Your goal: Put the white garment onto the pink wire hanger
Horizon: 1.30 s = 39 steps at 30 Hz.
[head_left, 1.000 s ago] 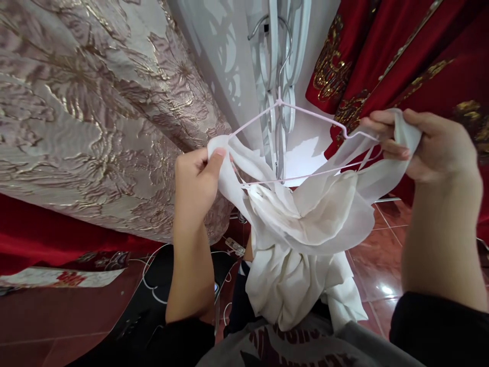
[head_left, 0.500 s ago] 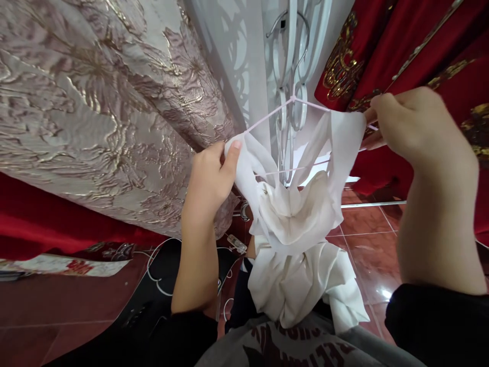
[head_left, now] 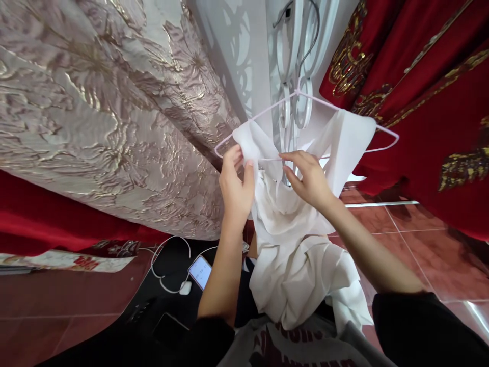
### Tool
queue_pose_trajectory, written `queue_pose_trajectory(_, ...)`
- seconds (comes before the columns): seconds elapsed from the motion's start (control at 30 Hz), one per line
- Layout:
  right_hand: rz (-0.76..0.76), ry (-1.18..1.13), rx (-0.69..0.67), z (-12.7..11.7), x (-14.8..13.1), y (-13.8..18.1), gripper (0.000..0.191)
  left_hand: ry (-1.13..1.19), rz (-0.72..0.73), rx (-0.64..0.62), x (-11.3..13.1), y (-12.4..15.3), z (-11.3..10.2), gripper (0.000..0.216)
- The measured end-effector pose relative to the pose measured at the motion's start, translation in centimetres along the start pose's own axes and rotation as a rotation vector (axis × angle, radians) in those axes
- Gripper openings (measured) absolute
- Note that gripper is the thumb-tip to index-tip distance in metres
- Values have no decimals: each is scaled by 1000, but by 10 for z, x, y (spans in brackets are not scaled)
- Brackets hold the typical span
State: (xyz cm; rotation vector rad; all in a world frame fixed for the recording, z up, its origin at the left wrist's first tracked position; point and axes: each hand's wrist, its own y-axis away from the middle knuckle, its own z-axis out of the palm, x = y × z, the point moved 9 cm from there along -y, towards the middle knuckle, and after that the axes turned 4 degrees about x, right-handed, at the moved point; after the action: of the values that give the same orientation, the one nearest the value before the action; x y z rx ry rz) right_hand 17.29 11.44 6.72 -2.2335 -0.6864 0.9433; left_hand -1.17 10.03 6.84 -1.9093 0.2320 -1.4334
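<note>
A white sleeveless dress hangs by its shoulders on a thin pale pink hanger, its lower part bunched over my lap. My left hand pinches the dress's left shoulder edge between thumb and fingers, just below the hanger's left arm. Inside the neckline, my right hand reaches toward the hanger's lower bar; its thumb and fingers are apart, the fingertips close to the bar. I cannot tell whether they touch it. The hanger's metal hook is up against a white scrolled metal stand.
Pink-gold embossed fabric fills the left; red embroidered cloth hangs at right. A lit phone, white cable and dark phone lie on a black surface at lower left. The floor is red tile.
My right hand has left the dress's right shoulder and moved left to the neckline. Both hanger ends now stick out past the shoulders. My left hand has shifted right and slightly down.
</note>
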Motion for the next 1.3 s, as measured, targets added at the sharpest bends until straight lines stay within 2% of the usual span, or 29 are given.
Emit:
queue_pose_trajectory(0.13,42,27,173,-3,5,16,17,-15,-74,2,3,-7,3,22)
queue_pose_trajectory(0.27,43,26,210,-3,-3,25,18,-28,-119,16,-2,-6,3,32)
queue_pose_trajectory(0.4,37,3,255,-7,-7,30,19,101,-147,-43,3,-2,6,20)
queue_pose_trajectory(0.47,25,-12,269,-10,-9,32,19,165,-169,-55,12,-1,0,18)
queue_pose_trajectory(0.63,31,-11,254,-12,-12,35,18,245,-296,7,21,-6,-36,17)
queue_pose_trajectory(0.77,22,-28,260,-14,-14,37,19,547,-510,-21,-8,-10,-50,27)
queue_pose_trajectory(0.87,29,3,257,-16,-14,39,20,574,-479,156,-41,-8,-81,30)
queue_pose_trajectory(0.97,19,14,269,-19,-15,40,21,593,-501,328,-73,15,-98,19)
queue_pose_trajectory(1.03,14,0,270,-18,-15,40,23,655,-601,371,-87,38,-88,20)
queue_pose_trajectory(1.1,6,-20,262,-15,-17,40,26,703,-684,329,-84,55,-65,28)
queue_pose_trajectory(1.2,-12,-77,208,-13,-27,38,31,727,-689,214,-58,64,-28,34)
queue_pose_trajectory(1.3,-26,-173,70,-20,-40,36,32,749,-598,231,-33,59,-15,31)
